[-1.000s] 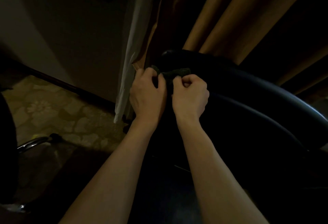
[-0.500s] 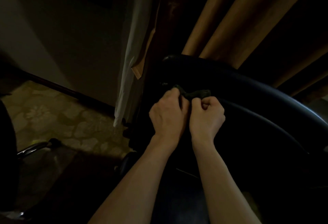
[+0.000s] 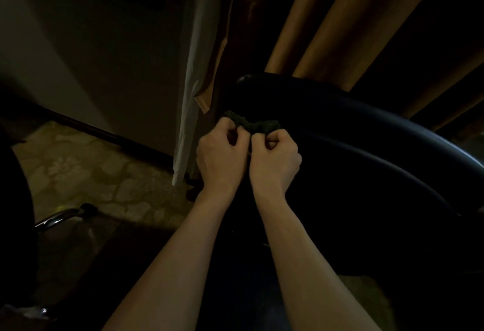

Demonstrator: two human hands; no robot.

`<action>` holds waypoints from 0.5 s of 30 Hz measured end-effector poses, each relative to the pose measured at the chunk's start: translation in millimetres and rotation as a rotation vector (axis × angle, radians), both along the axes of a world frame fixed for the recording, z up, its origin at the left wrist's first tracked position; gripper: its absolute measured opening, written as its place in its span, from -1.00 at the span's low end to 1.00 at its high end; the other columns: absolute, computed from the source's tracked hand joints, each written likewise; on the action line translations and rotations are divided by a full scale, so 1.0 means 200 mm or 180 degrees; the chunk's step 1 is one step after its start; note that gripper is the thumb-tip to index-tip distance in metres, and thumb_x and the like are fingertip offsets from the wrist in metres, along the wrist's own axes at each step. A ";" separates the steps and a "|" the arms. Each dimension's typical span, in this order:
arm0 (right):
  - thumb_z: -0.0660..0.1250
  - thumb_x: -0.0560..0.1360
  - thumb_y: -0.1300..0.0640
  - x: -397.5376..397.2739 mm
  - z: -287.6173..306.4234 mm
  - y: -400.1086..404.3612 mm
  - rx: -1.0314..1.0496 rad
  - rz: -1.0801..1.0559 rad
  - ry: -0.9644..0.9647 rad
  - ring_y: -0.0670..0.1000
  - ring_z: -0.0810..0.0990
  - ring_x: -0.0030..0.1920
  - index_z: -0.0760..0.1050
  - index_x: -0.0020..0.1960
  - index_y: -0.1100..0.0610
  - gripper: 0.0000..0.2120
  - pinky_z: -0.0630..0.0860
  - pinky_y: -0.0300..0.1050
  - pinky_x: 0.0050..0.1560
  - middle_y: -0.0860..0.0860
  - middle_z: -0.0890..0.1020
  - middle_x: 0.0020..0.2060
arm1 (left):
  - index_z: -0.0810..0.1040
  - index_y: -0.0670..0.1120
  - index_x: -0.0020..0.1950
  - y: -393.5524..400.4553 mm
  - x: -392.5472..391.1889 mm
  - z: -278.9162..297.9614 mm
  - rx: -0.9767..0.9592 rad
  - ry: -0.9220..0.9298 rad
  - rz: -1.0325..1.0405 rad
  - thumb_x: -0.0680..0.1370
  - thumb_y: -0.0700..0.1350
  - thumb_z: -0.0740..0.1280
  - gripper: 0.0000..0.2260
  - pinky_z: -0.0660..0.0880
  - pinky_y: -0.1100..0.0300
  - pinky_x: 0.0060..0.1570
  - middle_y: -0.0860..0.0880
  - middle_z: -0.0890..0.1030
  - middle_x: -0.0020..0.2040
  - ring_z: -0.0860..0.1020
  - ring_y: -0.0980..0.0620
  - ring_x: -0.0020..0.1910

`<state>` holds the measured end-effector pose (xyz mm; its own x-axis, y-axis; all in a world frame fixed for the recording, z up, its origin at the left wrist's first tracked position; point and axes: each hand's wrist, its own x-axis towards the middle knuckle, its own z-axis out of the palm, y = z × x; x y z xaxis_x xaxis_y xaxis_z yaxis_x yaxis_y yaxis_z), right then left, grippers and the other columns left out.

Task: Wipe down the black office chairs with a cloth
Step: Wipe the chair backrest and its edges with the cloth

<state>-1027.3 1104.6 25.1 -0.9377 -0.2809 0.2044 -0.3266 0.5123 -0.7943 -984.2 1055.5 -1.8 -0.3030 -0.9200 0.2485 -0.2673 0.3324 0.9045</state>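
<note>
A black office chair (image 3: 366,131) fills the right half of the dim view, its curved back running from the centre top toward the right edge. A dark green cloth (image 3: 258,124) lies bunched against the chair back near its left end. My left hand (image 3: 221,157) and my right hand (image 3: 275,160) sit side by side just below it, both with fingers curled round the cloth's lower edge. Most of the cloth is hidden behind my fingers.
A pale curtain (image 3: 192,94) and tan drapes (image 3: 322,24) hang behind the chair. Patterned carpet (image 3: 86,173) lies at the left, with a chrome chair leg (image 3: 56,219) and another dark chair (image 3: 13,212) at the left edge.
Both hands slid down and right along the chair back with the cloth, then came back up slightly; their grip on the cloth stays the same.
</note>
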 end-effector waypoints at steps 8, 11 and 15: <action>0.33 0.55 0.14 0.00 -0.44 0.31 -0.0279 0.0162 -0.0388 -0.15 0.42 -0.47 0.38 -0.33 0.12 -0.71 0.30 -0.35 -0.47 -0.08 0.44 -0.48 | 0.37 0.00 -0.30 0.26 0.07 -0.38 -0.0053 -0.0430 -0.0140 0.58 -0.04 0.33 -0.73 0.19 0.34 -0.46 0.12 0.41 -0.44 0.40 0.20 -0.46; 0.33 0.55 0.21 0.05 -0.68 0.41 -0.0464 0.0110 -0.0731 -0.17 0.40 -0.47 0.39 -0.34 0.17 -0.71 0.30 -0.37 -0.46 -0.06 0.46 -0.48 | 0.37 -0.03 -0.32 0.36 0.14 -0.62 0.0377 -0.0312 -0.0214 0.58 -0.09 0.34 -0.70 0.27 0.27 -0.46 0.07 0.45 -0.44 0.43 0.16 -0.46; 0.33 0.56 0.22 0.11 -0.99 0.49 -0.0667 0.0063 -0.1370 -0.19 0.42 -0.41 0.44 -0.30 0.21 -0.73 0.40 -0.29 -0.37 -0.04 0.51 -0.42 | 0.41 -0.08 -0.32 0.44 0.21 -0.90 0.1052 -0.0263 -0.0249 0.60 -0.13 0.33 -0.71 0.33 0.23 -0.38 0.06 0.48 -0.42 0.42 0.17 -0.45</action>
<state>-1006.0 1201.9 -172.5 -0.9445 -0.2936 -0.1471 0.0465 0.3238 -0.9450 -941.6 1144.4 -181.6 -0.3824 -0.9199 -0.0873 -0.3293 0.0474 0.9430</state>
